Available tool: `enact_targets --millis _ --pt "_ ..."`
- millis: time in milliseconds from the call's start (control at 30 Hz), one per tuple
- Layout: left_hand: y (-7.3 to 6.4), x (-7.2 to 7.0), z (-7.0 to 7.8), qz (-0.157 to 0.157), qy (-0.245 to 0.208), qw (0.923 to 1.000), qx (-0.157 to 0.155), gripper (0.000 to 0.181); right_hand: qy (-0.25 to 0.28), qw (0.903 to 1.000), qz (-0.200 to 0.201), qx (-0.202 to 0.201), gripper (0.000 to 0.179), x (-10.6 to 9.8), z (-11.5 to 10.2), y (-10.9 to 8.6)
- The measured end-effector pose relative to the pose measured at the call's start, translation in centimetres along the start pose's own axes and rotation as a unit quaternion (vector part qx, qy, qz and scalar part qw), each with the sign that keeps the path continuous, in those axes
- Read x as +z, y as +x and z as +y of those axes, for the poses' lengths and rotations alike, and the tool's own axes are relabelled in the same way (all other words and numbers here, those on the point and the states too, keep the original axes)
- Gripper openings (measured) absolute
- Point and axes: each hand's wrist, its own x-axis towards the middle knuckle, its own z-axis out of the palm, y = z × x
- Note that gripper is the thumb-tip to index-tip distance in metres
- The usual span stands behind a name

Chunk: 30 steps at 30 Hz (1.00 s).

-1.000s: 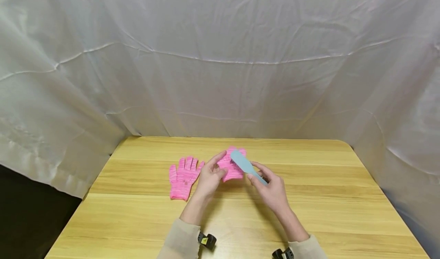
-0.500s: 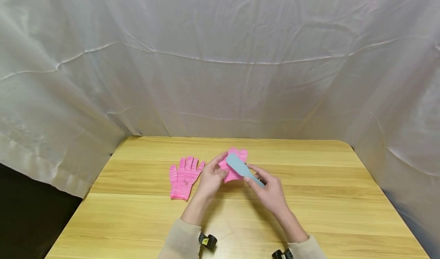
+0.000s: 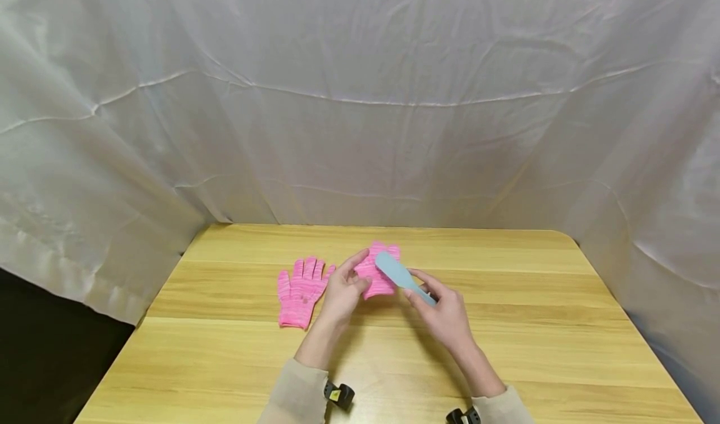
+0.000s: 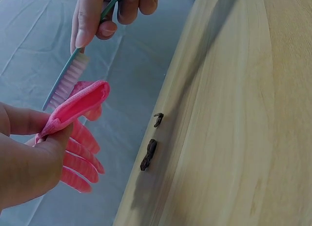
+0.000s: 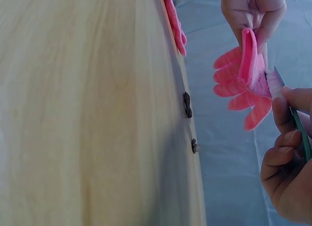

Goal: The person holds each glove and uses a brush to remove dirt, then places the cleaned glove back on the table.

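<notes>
From my end I've got both hands busy right now. The left hand [image 3: 342, 291] has a pink glove [image 3: 372, 281] pinched between thumb and fingers close to its cuff, holding it up above the tabletop [image 3: 562, 324], cuff towards the person and glove tips pointing away. The right hand [image 3: 444, 311] is gripping a light blue brush [image 3: 395, 272], fingers curled round the handle, with the brush slanting across in front of the glove.

From the head camera I only get the back of the brush, but my left wrist view shows the pale bristles [image 4: 68, 82] facing the glove. Over on the right wrist feed they look to be touching the fabric, right by a small dark patch [image 5: 266, 77].

There's a second pink glove [image 3: 302, 289] lying flat on the tabletop just left of the left hand, spread out with its cuff towards the person and a faint dark stain [image 3: 305, 299] low on it. Both wrist feeds also give me two little dark bits [image 4: 148, 155] by the tabletop's edge, no clue what they are. Behind it all hangs a wrinkled grey curtain [image 3: 360, 142], and the person's got beige sleeves [image 3: 298, 389].
</notes>
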Motion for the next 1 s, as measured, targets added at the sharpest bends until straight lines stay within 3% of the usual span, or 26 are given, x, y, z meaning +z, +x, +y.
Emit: enact_targets --millis 367,633,1000 --pt "-0.08 0.01 0.0 0.005 0.004 0.9999 0.009 0.062 -0.002 1.0 0.002 0.005 0.037 -0.13 0.08 0.06" --pt "-0.09 0.09 0.01 0.011 0.007 0.9999 -0.002 0.063 -0.001 0.9999 0.005 0.009 0.038 -0.17 0.14 0.07" --pt "-0.29 0.31 -0.01 0.006 0.01 0.9999 -0.01 0.064 0.049 0.9986 0.011 0.019 0.04 -0.48 -0.2 0.01"
